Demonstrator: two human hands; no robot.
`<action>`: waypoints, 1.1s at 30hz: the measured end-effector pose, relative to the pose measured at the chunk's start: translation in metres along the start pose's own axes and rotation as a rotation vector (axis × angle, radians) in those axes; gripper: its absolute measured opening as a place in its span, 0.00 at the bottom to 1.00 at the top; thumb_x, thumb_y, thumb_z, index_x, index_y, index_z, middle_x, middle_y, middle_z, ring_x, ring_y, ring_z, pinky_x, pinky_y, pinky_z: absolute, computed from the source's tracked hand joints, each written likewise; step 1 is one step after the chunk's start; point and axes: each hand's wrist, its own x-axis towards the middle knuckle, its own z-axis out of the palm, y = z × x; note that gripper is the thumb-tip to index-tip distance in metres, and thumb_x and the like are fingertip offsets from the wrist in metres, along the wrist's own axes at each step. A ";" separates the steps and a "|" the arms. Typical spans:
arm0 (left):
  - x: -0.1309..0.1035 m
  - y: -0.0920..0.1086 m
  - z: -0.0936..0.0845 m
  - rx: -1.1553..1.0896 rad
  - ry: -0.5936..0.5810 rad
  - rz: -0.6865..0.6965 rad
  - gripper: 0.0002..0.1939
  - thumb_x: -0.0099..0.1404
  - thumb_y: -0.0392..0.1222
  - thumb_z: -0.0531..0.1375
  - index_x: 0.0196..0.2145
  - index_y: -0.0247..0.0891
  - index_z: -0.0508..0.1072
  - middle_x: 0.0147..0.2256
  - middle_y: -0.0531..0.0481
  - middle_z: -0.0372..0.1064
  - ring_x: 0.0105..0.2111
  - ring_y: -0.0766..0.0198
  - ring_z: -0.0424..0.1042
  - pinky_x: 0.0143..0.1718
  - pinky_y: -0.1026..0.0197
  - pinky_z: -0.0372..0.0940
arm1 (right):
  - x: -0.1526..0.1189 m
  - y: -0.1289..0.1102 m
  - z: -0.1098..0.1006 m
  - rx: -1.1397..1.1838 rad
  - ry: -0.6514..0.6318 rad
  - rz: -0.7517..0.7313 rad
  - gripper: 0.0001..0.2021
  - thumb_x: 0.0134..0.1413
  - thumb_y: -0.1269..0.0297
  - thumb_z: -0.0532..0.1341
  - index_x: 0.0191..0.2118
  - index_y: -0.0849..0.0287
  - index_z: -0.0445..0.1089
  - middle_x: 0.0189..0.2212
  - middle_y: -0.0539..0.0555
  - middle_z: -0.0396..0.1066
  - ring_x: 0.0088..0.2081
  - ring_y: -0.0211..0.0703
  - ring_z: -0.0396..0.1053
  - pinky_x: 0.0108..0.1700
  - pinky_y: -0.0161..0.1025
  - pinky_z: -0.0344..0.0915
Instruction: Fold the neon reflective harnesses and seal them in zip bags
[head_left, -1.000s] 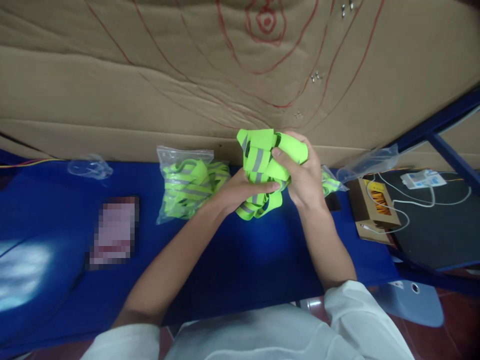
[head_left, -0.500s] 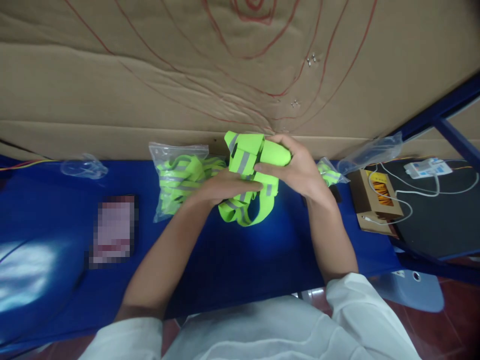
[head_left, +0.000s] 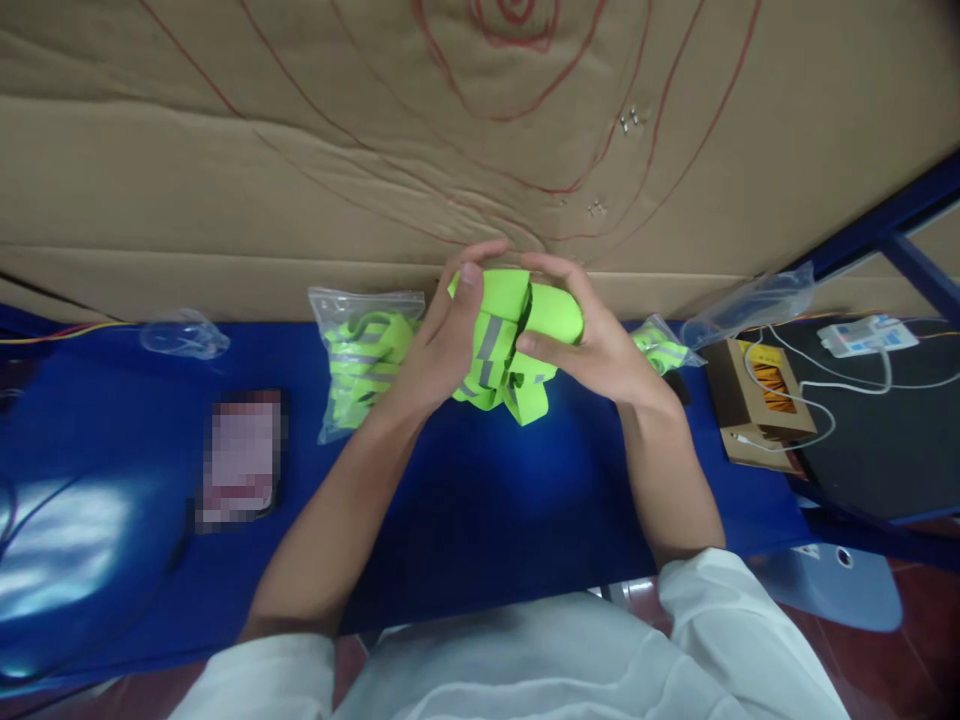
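A bundle of fluorescent yellow-green reflective strap with grey stripes is held up between my two hands, above the blue table. My left hand cups its left side, thumb lying over the front. On the right, my right hand grips the bundle with the thumb in front and the fingers behind it. A short loop of the strap droops below. Just left of my left hand lies a clear zip bag with more of the same yellow-green strap inside.
The blue table meets a cardboard wall with red lines. A pixelated flat item and crumpled clear plastic lie left. At right are a small bag of yellow-green strap, a cardboard box and a power strip with white cables.
My left hand has moved up from the lower straps to the bundle's left side. The hanging loop has been gathered up and is shorter. My right hand keeps its grip.
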 end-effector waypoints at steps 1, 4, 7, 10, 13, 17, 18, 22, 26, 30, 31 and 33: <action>-0.001 0.000 0.000 0.035 0.007 0.029 0.29 0.76 0.64 0.45 0.60 0.45 0.70 0.56 0.46 0.72 0.58 0.56 0.71 0.61 0.53 0.64 | 0.000 0.000 0.000 -0.018 -0.005 -0.005 0.30 0.60 0.51 0.68 0.64 0.51 0.60 0.65 0.55 0.62 0.65 0.50 0.63 0.66 0.46 0.63; -0.003 -0.002 0.002 0.099 0.007 0.098 0.31 0.75 0.66 0.43 0.60 0.43 0.66 0.61 0.43 0.66 0.64 0.55 0.63 0.67 0.51 0.57 | -0.001 0.002 -0.001 -0.076 0.028 0.036 0.28 0.57 0.50 0.70 0.60 0.52 0.66 0.59 0.54 0.68 0.59 0.51 0.68 0.60 0.47 0.67; -0.006 -0.003 0.004 0.121 -0.043 0.047 0.31 0.75 0.66 0.43 0.63 0.43 0.62 0.64 0.43 0.61 0.68 0.52 0.57 0.68 0.50 0.55 | -0.003 0.002 -0.001 -0.081 0.037 0.144 0.21 0.53 0.51 0.73 0.48 0.54 0.73 0.39 0.49 0.75 0.41 0.45 0.73 0.44 0.42 0.72; -0.005 -0.003 0.002 -0.054 -0.179 -0.005 0.34 0.73 0.68 0.48 0.67 0.46 0.57 0.64 0.44 0.61 0.66 0.50 0.62 0.65 0.49 0.61 | -0.004 -0.002 -0.003 -0.022 0.074 0.178 0.17 0.49 0.52 0.75 0.39 0.56 0.75 0.30 0.46 0.71 0.33 0.40 0.70 0.36 0.38 0.70; 0.001 -0.006 -0.005 -0.416 -0.366 -0.021 0.44 0.63 0.65 0.65 0.70 0.54 0.53 0.64 0.48 0.63 0.65 0.49 0.65 0.64 0.48 0.63 | -0.005 -0.006 -0.003 0.080 0.166 0.187 0.18 0.49 0.50 0.75 0.41 0.55 0.76 0.33 0.47 0.73 0.35 0.41 0.73 0.36 0.39 0.72; 0.007 -0.012 -0.015 -0.617 -0.483 -0.124 0.39 0.51 0.59 0.75 0.59 0.49 0.73 0.58 0.48 0.72 0.65 0.42 0.65 0.62 0.46 0.67 | -0.004 -0.007 0.006 0.142 0.378 0.171 0.23 0.52 0.43 0.71 0.48 0.52 0.74 0.40 0.49 0.76 0.42 0.46 0.76 0.42 0.44 0.76; 0.007 -0.013 -0.017 -0.631 -0.499 -0.151 0.37 0.50 0.60 0.75 0.56 0.47 0.76 0.55 0.48 0.74 0.63 0.41 0.66 0.60 0.46 0.68 | -0.003 -0.007 0.010 0.145 0.434 0.162 0.23 0.54 0.42 0.69 0.49 0.52 0.74 0.41 0.50 0.77 0.44 0.47 0.77 0.44 0.44 0.77; 0.004 -0.015 -0.013 -0.623 -0.480 -0.245 0.44 0.45 0.50 0.79 0.59 0.46 0.73 0.52 0.47 0.76 0.58 0.43 0.73 0.56 0.48 0.71 | 0.000 -0.003 0.025 0.152 0.575 0.128 0.19 0.58 0.45 0.67 0.49 0.50 0.73 0.44 0.51 0.78 0.45 0.47 0.77 0.47 0.44 0.77; 0.004 -0.014 -0.005 -0.477 -0.398 -0.348 0.41 0.45 0.44 0.79 0.56 0.41 0.73 0.50 0.45 0.78 0.50 0.48 0.77 0.49 0.51 0.74 | 0.000 -0.001 0.025 0.029 0.589 0.059 0.19 0.56 0.47 0.70 0.48 0.52 0.73 0.41 0.50 0.78 0.42 0.47 0.77 0.47 0.47 0.77; 0.008 -0.010 -0.011 -0.225 -0.307 -0.279 0.37 0.48 0.45 0.78 0.55 0.41 0.74 0.49 0.47 0.78 0.48 0.51 0.77 0.49 0.52 0.74 | -0.001 -0.006 0.012 -0.110 0.446 -0.032 0.22 0.53 0.48 0.72 0.49 0.53 0.74 0.47 0.51 0.78 0.48 0.50 0.76 0.54 0.50 0.74; 0.009 -0.009 -0.014 -0.156 -0.280 -0.251 0.36 0.48 0.45 0.78 0.55 0.41 0.74 0.48 0.48 0.79 0.48 0.51 0.77 0.50 0.52 0.73 | -0.002 -0.008 0.010 -0.123 0.410 -0.040 0.22 0.53 0.48 0.72 0.50 0.52 0.75 0.48 0.51 0.78 0.50 0.50 0.76 0.55 0.50 0.73; 0.011 -0.010 -0.020 -0.038 -0.249 -0.189 0.33 0.50 0.46 0.77 0.53 0.41 0.76 0.47 0.49 0.79 0.47 0.51 0.77 0.50 0.51 0.73 | -0.003 -0.010 0.005 -0.139 0.364 -0.021 0.22 0.54 0.48 0.72 0.51 0.51 0.75 0.51 0.51 0.78 0.52 0.51 0.75 0.57 0.51 0.72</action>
